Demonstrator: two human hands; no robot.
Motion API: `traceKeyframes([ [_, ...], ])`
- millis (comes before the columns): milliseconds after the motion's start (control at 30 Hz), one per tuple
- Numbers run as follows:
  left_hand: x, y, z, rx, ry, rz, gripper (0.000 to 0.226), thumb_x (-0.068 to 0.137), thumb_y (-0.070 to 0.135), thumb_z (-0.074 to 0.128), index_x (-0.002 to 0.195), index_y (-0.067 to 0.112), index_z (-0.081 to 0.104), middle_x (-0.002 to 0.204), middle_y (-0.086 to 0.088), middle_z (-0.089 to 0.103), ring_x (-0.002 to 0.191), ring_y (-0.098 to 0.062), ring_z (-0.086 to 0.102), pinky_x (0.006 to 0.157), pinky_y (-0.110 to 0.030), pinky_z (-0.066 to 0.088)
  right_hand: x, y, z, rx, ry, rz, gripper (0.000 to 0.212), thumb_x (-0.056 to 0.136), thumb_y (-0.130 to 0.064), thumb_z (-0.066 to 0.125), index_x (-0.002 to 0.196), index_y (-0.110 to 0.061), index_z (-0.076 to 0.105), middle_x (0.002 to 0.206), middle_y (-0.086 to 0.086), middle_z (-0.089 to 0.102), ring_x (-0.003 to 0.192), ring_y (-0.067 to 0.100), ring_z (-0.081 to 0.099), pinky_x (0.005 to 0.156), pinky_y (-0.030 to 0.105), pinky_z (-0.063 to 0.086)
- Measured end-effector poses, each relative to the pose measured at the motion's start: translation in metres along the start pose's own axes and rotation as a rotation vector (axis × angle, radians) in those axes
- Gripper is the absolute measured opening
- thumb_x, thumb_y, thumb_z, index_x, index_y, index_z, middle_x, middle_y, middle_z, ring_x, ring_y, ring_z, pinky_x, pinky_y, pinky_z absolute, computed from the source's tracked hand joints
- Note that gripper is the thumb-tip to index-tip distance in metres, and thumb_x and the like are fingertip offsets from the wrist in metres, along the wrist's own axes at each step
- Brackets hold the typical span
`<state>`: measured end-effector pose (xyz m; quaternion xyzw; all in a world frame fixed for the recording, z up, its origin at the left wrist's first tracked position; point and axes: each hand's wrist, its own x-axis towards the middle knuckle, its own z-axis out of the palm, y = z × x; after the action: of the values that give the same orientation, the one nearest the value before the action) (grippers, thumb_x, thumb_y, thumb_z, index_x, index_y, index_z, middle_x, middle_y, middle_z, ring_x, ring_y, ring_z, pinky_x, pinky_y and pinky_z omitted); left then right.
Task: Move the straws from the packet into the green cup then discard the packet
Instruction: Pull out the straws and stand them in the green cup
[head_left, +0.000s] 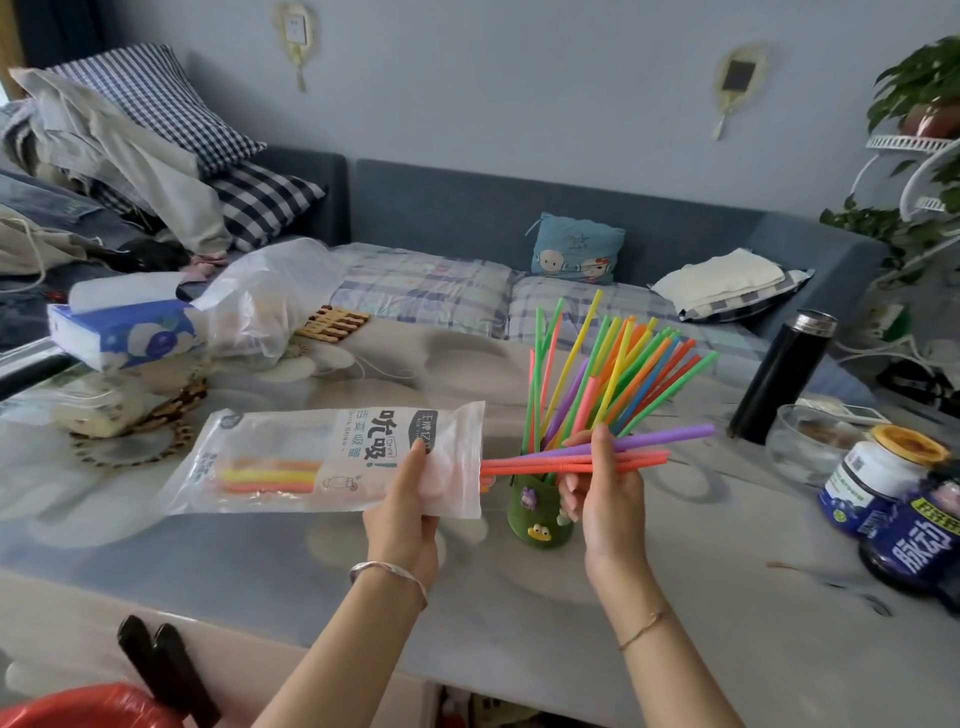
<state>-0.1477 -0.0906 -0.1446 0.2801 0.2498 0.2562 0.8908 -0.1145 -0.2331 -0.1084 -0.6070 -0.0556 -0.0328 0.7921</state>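
Note:
My left hand (410, 499) grips the open right end of a clear plastic straw packet (291, 462), held level above the table. A few yellow, orange and pink straws (270, 475) lie inside it. My right hand (605, 483) pinches a small bunch of purple and red straws (649, 447) that sticks halfway out of the packet's mouth. Just behind and below that hand stands the green cup (537, 514) with a cartoon face, partly hidden by the hand. Many coloured straws (618, 374) fan upward out of it.
A black flask (784, 376), a glass bowl (808, 441) and two dark jars (883, 488) stand at the right. A tissue box (122, 330) and a plastic bag (265, 296) lie at the back left. A red-lined bin (83, 709) shows bottom left.

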Motion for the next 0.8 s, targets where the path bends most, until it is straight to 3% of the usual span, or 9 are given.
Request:
traceKeyframes([
  [100,-0.002,-0.003,0.001,0.012,-0.003,-0.009,0.047,0.09,0.012,0.065,0.136,0.009,0.055,0.135,-0.008,0.063,0.123,-0.022,0.06,0.104,-0.038,0.048,-0.006,0.0,0.004,0.007,-0.045,-0.026,0.04,0.098,-0.026,0.04,0.073,0.002,0.055,0.041,0.005,0.038,0.029,0.007,0.035,0.032,0.014,0.035],
  [200,-0.004,-0.006,0.002,0.023,-0.011,-0.016,0.048,0.089,0.012,0.065,0.136,0.01,0.055,0.133,-0.007,0.064,0.121,-0.02,0.061,0.086,-0.025,0.052,-0.007,0.003,0.004,-0.03,-0.076,-0.05,0.036,0.096,-0.024,0.043,0.082,0.006,0.059,0.038,0.0,0.044,0.029,0.006,0.04,0.034,0.013,0.036],
  [300,-0.006,-0.008,0.004,0.033,-0.022,-0.029,0.047,0.089,0.014,0.066,0.134,0.012,0.057,0.131,-0.005,0.065,0.116,-0.018,0.062,0.08,-0.024,0.052,-0.005,0.004,0.0,-0.06,-0.094,-0.059,0.036,0.096,-0.024,0.045,0.078,0.003,0.061,0.038,-0.001,0.048,0.031,0.007,0.044,0.034,0.014,0.037],
  [367,-0.004,-0.008,0.002,0.05,-0.019,-0.035,0.047,0.088,0.017,0.068,0.134,0.012,0.058,0.13,-0.005,0.066,0.116,-0.019,0.062,0.083,-0.026,0.053,-0.001,0.001,-0.004,-0.065,-0.066,-0.075,0.038,0.096,-0.027,0.043,0.076,0.0,0.061,0.04,0.001,0.048,0.032,0.008,0.044,0.033,0.017,0.037],
  [500,0.0,-0.009,-0.002,0.064,-0.018,-0.036,0.057,0.08,0.023,0.074,0.134,0.009,0.057,0.131,-0.011,0.065,0.124,-0.029,0.06,0.106,-0.043,0.046,0.012,-0.015,-0.023,-0.119,0.052,-0.122,0.041,0.097,-0.032,0.041,0.074,-0.007,0.064,0.042,-0.003,0.048,0.034,0.006,0.043,0.034,0.016,0.033],
  [633,0.0,-0.014,-0.003,0.079,-0.035,-0.04,0.054,0.081,0.018,0.074,0.132,0.009,0.057,0.129,-0.011,0.066,0.122,-0.033,0.06,0.107,-0.052,0.045,0.017,-0.025,-0.033,-0.122,0.069,-0.105,0.04,0.097,-0.033,0.04,0.074,-0.009,0.063,0.039,-0.007,0.046,0.033,0.002,0.04,0.033,0.013,0.03],
  [733,-0.001,-0.018,-0.003,0.088,-0.041,-0.03,0.037,0.088,0.008,0.066,0.125,0.009,0.06,0.124,-0.009,0.067,0.113,-0.027,0.063,0.107,-0.047,0.045,0.014,-0.017,-0.027,-0.101,-0.016,-0.091,0.039,0.097,-0.029,0.041,0.084,0.001,0.062,0.041,-0.007,0.046,0.033,0.002,0.04,0.034,0.013,0.03],
  [800,-0.004,-0.021,0.0,0.092,-0.045,-0.046,0.037,0.089,0.006,0.065,0.126,0.009,0.059,0.12,-0.008,0.067,0.106,-0.023,0.064,0.104,-0.044,0.047,0.01,-0.011,-0.02,-0.126,-0.085,-0.121,0.035,0.097,-0.026,0.042,0.078,-0.004,0.061,0.041,-0.006,0.045,0.034,0.004,0.038,0.034,0.014,0.028],
])
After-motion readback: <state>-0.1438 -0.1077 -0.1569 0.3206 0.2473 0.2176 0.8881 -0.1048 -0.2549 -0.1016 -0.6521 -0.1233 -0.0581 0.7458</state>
